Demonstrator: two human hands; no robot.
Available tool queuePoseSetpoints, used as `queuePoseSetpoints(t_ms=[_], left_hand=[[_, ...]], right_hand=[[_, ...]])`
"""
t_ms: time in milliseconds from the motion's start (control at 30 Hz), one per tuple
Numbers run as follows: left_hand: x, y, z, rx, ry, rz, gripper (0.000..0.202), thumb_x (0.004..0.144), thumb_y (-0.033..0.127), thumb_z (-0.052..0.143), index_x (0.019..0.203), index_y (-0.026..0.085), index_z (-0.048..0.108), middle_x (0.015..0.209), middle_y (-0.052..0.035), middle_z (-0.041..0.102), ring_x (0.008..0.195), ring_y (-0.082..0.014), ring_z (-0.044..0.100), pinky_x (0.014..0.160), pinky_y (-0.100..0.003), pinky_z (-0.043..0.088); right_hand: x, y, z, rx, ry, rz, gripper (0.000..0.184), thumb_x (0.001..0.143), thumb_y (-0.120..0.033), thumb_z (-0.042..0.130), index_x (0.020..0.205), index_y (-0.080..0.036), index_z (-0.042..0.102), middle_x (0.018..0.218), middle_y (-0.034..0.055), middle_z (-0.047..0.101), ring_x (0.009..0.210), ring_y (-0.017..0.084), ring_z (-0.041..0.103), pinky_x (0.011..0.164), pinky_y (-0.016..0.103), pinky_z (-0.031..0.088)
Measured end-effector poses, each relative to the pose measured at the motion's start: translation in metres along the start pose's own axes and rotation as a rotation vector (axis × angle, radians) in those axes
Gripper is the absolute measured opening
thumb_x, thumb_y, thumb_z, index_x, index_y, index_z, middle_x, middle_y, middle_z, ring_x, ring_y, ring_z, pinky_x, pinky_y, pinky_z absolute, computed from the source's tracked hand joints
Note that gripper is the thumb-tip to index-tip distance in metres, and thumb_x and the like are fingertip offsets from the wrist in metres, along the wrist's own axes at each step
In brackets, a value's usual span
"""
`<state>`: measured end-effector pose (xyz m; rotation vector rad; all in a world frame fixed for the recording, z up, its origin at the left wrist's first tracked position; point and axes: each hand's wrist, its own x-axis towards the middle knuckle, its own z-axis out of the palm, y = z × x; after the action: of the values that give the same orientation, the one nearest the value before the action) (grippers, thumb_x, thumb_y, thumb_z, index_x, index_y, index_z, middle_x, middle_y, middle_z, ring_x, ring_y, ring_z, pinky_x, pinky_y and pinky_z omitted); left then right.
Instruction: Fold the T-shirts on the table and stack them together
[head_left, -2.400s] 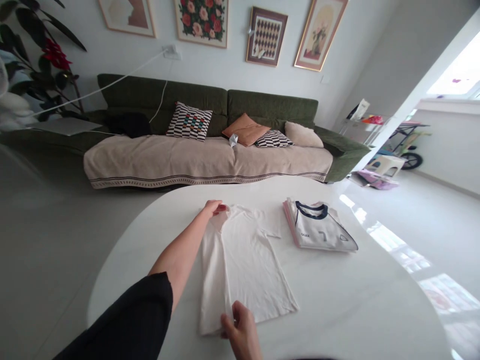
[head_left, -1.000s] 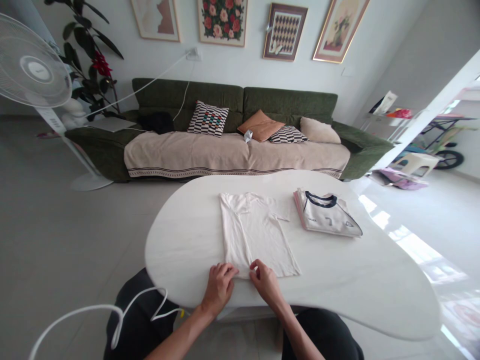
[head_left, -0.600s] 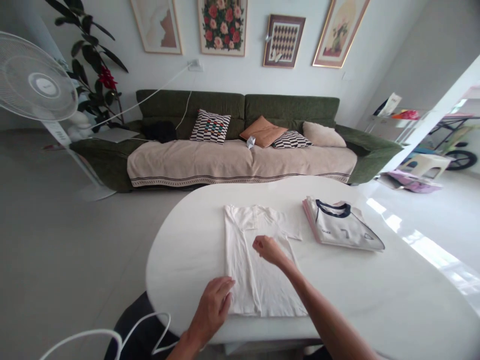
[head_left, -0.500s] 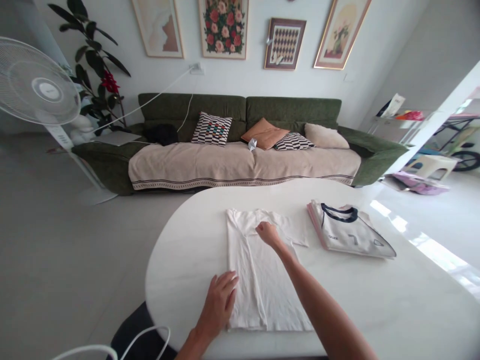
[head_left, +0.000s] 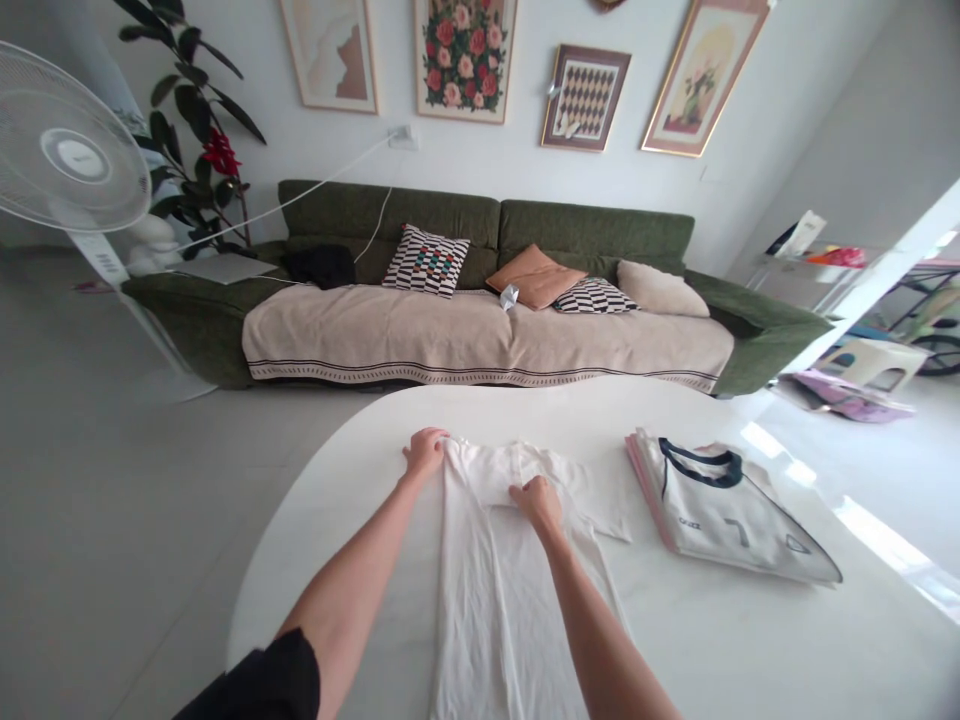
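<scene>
**A white T-shirt (head_left: pixel 487 620) pinched along its top edge**

The shirt lies flat and lengthwise on the tabletop (head_left: pixel 315 480), its lower part running out of view toward the person. The left hand (head_left: pixel 425 452) is curled shut at the shirt's upper left corner, fingers over the edge. The right hand (head_left: pixel 537 503) is closed on the fabric near the neckline, a little right of the shirt's centre, so the two hands stand fairly near each other. Its fingertips are hidden, so the exact hold cannot be seen. Just right of the shirt, a folded white jersey (head_left: pixel 731 510) with a navy collar and a printed 7 rests on a pink garment (head_left: pixel 643 490). Well beyond the shirt stands a green sofa (head_left: pixel 420 215) draped with a beige throw (head_left: pixel 480 345). A black sleeve (head_left: pixel 255 680) covers the left upper arm.
</scene>
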<state>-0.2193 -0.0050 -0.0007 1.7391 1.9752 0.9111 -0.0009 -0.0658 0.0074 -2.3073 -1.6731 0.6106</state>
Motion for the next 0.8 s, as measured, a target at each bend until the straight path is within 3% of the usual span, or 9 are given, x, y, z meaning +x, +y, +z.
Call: queuePoseSetpoints(t_ms=[100, 300, 467, 567, 633, 700, 800], left_hand=[[0.017, -0.007, -0.002, 0.05, -0.108, 0.03, 0.021, 0.069, 0.012, 0.051, 0.073, 0.026, 0.066, 0.108, -0.0038, 0.06, 0.112, -0.0272, 0.042, 0.094, -0.061, 0.021], [0.035, -0.013, -0.004, 0.163, -0.222, 0.086, 0.007, 0.069, 0.027, 0.059, 0.071, 0.026, 0.065, 0.112, -0.0032, 0.056, 0.115, -0.0293, 0.036, 0.091, -0.065, 0.016], [0.036, -0.01, 0.003, 0.219, -0.21, 0.117, 0.011, 0.07, 0.034, 0.061, 0.071, 0.023, 0.063, 0.108, -0.0045, 0.055, 0.113, -0.0291, 0.037, 0.09, -0.064, 0.023], [0.026, -0.003, 0.008, 0.24, -0.135, 0.121, 0.013, 0.074, 0.03, 0.057, 0.085, 0.022, 0.06, 0.109, -0.0076, 0.053, 0.112, -0.0294, 0.038, 0.088, -0.063, 0.026], [0.013, 0.005, 0.013, 0.247, -0.074, 0.143, 0.023, 0.079, 0.027, 0.049, 0.101, 0.021, 0.055, 0.115, -0.0115, 0.049, 0.115, -0.0292, 0.036, 0.09, -0.06, 0.028], [-0.004, 0.014, 0.021, 0.242, -0.057, 0.214, 0.031, 0.084, 0.024, 0.04, 0.113, 0.019, 0.048, 0.122, -0.0127, 0.044, 0.118, -0.0251, 0.035, 0.096, -0.051, 0.028], [-0.035, 0.024, 0.038, 0.224, -0.154, 0.403, 0.037, 0.085, 0.028, 0.039, 0.121, 0.021, 0.044, 0.129, -0.007, 0.042, 0.122, -0.0181, 0.033, 0.101, -0.034, 0.028]], right_hand=[[0.004, 0.002, 0.0, 0.005, -0.019, -0.015, 0.03, 0.074, -0.038, 0.046, 0.088, -0.015, 0.06, 0.092, 0.0136, 0.065, 0.086, 0.022, 0.061, 0.065, 0.027, 0.043], [-0.006, 0.007, -0.001, 0.003, -0.023, -0.025, 0.032, 0.079, -0.034, 0.037, 0.087, -0.014, 0.061, 0.088, 0.0124, 0.066, 0.082, 0.021, 0.062, 0.063, 0.026, 0.041], [-0.012, 0.013, 0.001, -0.044, -0.041, -0.029, 0.032, 0.078, -0.035, 0.041, 0.088, -0.013, 0.062, 0.088, 0.0139, 0.066, 0.083, 0.022, 0.062, 0.063, 0.027, 0.041], [-0.008, 0.013, 0.001, -0.064, -0.03, -0.04, 0.033, 0.077, -0.038, 0.045, 0.089, -0.013, 0.061, 0.09, 0.0148, 0.066, 0.085, 0.023, 0.061, 0.065, 0.027, 0.041], [-0.006, 0.015, -0.001, -0.067, -0.012, -0.048, 0.032, 0.076, -0.04, 0.047, 0.087, -0.013, 0.061, 0.088, 0.0144, 0.066, 0.084, 0.023, 0.061, 0.065, 0.027, 0.04], [-0.007, 0.022, -0.006, -0.063, 0.025, -0.048, 0.033, 0.079, -0.042, 0.044, 0.085, -0.015, 0.06, 0.085, 0.0127, 0.066, 0.082, 0.022, 0.061, 0.065, 0.027, 0.04], [-0.011, 0.048, -0.021, -0.05, 0.11, -0.021, 0.033, 0.084, -0.038, 0.033, 0.09, -0.016, 0.058, 0.086, 0.0103, 0.064, 0.083, 0.02, 0.059, 0.067, 0.027, 0.039]])
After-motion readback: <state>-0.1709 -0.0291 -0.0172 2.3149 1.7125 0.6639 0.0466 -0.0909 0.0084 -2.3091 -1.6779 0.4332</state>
